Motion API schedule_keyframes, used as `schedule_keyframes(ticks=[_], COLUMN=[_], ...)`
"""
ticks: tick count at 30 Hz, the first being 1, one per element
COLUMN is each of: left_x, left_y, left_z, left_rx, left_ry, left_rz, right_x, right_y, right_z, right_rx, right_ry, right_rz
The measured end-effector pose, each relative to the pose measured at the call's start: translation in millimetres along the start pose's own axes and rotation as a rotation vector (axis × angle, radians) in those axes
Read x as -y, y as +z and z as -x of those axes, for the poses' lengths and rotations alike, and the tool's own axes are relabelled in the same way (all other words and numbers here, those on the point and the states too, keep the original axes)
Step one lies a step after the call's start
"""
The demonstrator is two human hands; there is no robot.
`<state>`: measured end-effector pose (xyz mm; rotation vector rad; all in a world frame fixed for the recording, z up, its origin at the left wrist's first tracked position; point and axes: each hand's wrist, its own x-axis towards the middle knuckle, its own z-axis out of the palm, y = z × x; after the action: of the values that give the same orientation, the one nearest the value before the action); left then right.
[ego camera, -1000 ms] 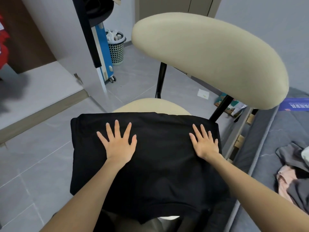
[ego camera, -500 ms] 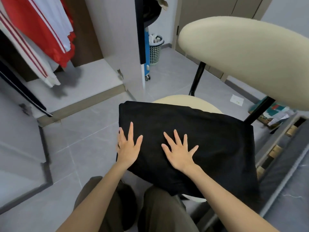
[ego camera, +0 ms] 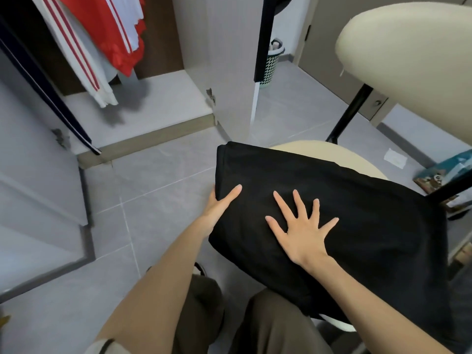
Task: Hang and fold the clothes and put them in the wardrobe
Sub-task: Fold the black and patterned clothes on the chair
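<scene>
A folded black garment (ego camera: 357, 213) lies on the cream seat of a chair (ego camera: 316, 152). My left hand (ego camera: 217, 205) grips the garment's left edge, thumb on top and fingers tucked beneath the fold. My right hand (ego camera: 304, 231) lies flat on top of the cloth with its fingers spread. The open wardrobe (ego camera: 163, 100) stands at the upper left, with red and white clothes (ego camera: 102, 39) hanging inside.
The chair's cream backrest (ego camera: 413, 49) looms at the upper right over black legs. An open wardrobe door (ego camera: 229, 60) stands between wardrobe and chair. A mesh laundry basket (ego camera: 273, 62) sits behind it. Boxes and paper lie on the floor at right (ego camera: 434, 175). My knees are below.
My view has swung left toward the wardrobe. My left hand slid off the top of the garment to its left edge and took hold; my right hand moved left across the cloth.
</scene>
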<state>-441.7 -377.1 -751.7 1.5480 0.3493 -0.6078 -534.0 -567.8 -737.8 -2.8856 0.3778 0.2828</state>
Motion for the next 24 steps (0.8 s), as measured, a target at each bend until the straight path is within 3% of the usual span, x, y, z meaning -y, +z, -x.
schedule_keyframes(ticks=[5,9,13,19,24], left_x=[-1.4,-11.5,-18.6,-25.2,-55.9], left_y=[-0.4,-6.8,-10.1,-9.4,-6.3], left_z=[-3.5,7.3,32.5,57.3,75.4], left_rx=[0.001,-0.123,-0.053,0.072,0.01], left_ry=[0.029,0.227,0.353,0.254,0.363], left_rz=[0.0,-0.16,-0.228,-0.188,-0.385], right_x=[-0.1,1.2,3.3,-0.1,-6.4], right_y=[3.3,0.5,-6.8,-48.1,-92.6], right_z=[-0.6,0.2,2.6,-1.1,-0.9], right_rx=[-0.025,-0.016,0.034,0.171,0.265], right_ry=[0.004,0.009,0.004,-0.048,-0.115], right_rz=[0.047,0.051,0.052,-0.156,-0.394])
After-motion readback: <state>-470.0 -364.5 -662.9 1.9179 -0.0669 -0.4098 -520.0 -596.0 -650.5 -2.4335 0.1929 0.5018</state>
